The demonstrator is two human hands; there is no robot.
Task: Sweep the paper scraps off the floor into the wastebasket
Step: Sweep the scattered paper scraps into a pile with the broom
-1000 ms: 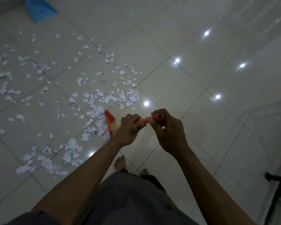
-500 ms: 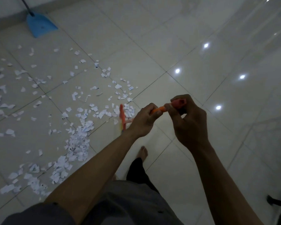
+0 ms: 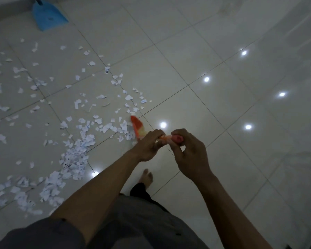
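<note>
The paper scraps (image 3: 75, 155) are lying spread over the left part of the tiled floor (image 3: 223, 159), with a thicker band of them running from the near left toward the middle. The orange broom (image 3: 137, 127) is touching the floor at the right edge of the scraps, just beyond the hands. The left hand (image 3: 149, 146) is gripping the handle lower down, and the right hand (image 3: 188, 155) is holding its red top end with curled fingers.

I judge that the gathering step is going on, with the scraps being pushed leftward into one heap, and most of the work is not yet done. The next move is calling for a low, gentle stroke to the left, so the light pieces are not flying up.

The blue dustpan (image 3: 48, 17) is lying at the far left, well apart from the broom, and I am seeing nothing in it. The wastebasket is not showing in the view.
</note>
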